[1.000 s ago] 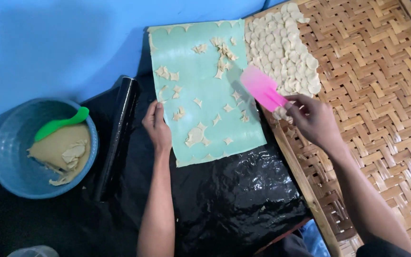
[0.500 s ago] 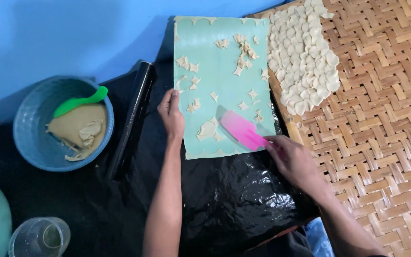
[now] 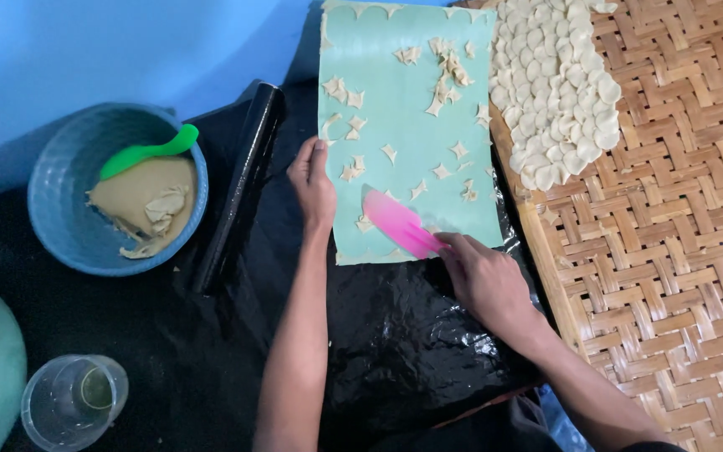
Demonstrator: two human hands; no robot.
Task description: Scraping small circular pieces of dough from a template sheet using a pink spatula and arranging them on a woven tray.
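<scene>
Pink scraper (image 3: 399, 224) is gripped in right hand (image 3: 487, 280), blade laid flat on the green mat (image 3: 412, 100) near its lower edge. Mat is pinned flat by left hand (image 3: 313, 180), fingers together, nothing held. Risk: if pinning pressure is eased, mat could be dragged and dough scraps (image 3: 443, 67) scattered onto black sheet (image 3: 395, 335).

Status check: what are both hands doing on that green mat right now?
Right hand grip on pink scraper. Left hand flat on green mat edge. Dough scraps scattered ahead.
</scene>
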